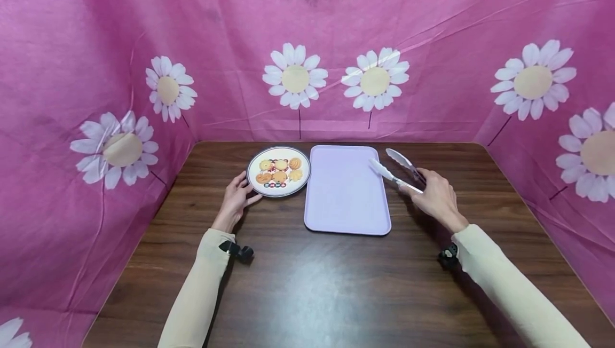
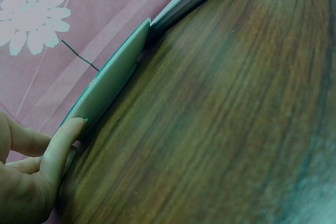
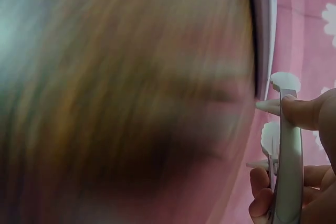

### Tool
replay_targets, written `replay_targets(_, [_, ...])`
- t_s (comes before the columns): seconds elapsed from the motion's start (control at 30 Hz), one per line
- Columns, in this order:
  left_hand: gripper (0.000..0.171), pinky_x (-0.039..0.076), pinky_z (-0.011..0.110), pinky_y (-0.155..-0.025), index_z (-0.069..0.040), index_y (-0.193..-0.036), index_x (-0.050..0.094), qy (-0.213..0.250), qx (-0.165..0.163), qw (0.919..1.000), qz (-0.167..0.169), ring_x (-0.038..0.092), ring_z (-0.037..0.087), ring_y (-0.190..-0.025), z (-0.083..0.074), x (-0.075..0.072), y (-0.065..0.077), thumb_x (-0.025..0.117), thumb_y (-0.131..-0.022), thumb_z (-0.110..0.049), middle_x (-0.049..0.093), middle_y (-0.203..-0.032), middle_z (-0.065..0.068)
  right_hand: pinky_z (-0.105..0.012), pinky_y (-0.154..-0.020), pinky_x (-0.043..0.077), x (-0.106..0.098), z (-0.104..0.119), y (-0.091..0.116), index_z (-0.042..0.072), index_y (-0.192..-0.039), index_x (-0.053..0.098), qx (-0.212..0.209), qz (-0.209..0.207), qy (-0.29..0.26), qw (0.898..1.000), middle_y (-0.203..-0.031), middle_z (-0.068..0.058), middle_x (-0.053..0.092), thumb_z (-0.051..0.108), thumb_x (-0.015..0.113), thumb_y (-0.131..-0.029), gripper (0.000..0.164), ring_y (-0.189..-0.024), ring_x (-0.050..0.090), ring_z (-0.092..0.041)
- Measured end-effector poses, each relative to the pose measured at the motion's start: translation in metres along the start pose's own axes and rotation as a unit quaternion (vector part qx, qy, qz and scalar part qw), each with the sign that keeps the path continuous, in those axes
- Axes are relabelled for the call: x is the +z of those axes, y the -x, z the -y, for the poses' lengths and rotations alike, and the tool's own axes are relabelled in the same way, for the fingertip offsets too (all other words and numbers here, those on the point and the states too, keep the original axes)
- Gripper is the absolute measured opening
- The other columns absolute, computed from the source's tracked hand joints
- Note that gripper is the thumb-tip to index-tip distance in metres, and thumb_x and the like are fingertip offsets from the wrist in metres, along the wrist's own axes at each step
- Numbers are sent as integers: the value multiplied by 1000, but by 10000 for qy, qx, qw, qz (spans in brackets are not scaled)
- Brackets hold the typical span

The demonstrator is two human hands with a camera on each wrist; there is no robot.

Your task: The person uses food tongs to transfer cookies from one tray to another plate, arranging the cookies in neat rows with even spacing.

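A round white plate (image 1: 299,187) with a dark rim and pictures of several cookies lies at the back left of the table. My left hand (image 1: 234,198) touches its left edge, thumb along the near side and fingers spread around the rim. In the left wrist view a finger (image 2: 62,145) rests against the plate's sloping side (image 2: 113,82). A pale purple tray (image 1: 343,198) lies just right of the plate. My right hand (image 1: 436,198) grips metal tongs (image 1: 393,178), their arms apart, one scalloped white tip over the tray's right edge and the other beyond it.
The dark wooden table (image 1: 307,284) reaches back to a pink cloth (image 1: 230,97) printed with white daisies, which also hangs at both sides. Dark wrist cameras sit on both sleeves. Motion blurs much of the right wrist view.
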State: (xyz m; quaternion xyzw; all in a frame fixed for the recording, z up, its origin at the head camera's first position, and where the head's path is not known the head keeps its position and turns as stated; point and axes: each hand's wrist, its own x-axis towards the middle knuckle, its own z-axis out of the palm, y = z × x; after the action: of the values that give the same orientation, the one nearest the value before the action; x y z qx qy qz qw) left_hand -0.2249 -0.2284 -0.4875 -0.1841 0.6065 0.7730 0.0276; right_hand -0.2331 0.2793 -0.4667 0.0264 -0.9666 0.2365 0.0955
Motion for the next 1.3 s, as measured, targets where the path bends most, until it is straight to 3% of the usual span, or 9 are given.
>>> replay_targets(0.43, [65, 67, 23, -85, -10, -167, 19, 3, -4, 10000, 27, 42, 34, -145, 1, 2, 1, 38, -107, 6, 20, -171, 22, -69, -75, 52, -8, -28, 2, 2, -147, 52, 349, 41, 151, 9993, -134, -34, 60, 58, 72, -92, 81, -116, 57, -62])
replay_targets(0.77, [65, 66, 26, -90, -12, -168, 19, 18, -26, 10000, 35, 43, 34, -146, -1, 3, -2, 39, -107, 5, 22, -171, 21, -61, -62, 52, -15, -32, 0, 1, -132, 57, 313, 339, 343, 9983, -115, -32, 63, 66, 66, -92, 77, -106, 60, -60])
replay_targets(0.93, [65, 66, 25, -90, -11, -168, 19, -2, -6, 10000, 62, 43, 34, -146, -2, 3, -2, 39, -107, 5, 22, -171, 21, -65, -65, 52, -17, -31, 0, -1, -142, 51, 352, 508, 462, 9970, -124, -35, 59, 70, 62, -92, 87, -112, 57, -61])
replay_targets(1.07, [65, 66, 26, -91, -12, -168, 18, -21, 3, 10000, 54, 42, 34, -147, -3, 3, -2, 38, -108, 5, 21, -171, 21, -71, -73, 53, -18, -29, 1, -2, -155, 37, 387, 576, 531, 9962, -137, -38, 53, 71, 62, -91, 101, -120, 53, -62])
replay_targets(1.3, [66, 65, 28, -94, -12, -168, 17, -56, -15, 10000, 44, 41, 35, -148, -1, -1, 0, 37, -108, 5, 18, -172, 22, -75, -77, 52, -16, -26, 7, -2, -158, 32, 191, 386, 637, 9970, -143, -38, 50, 66, 66, -91, 101, -121, 52, -62])
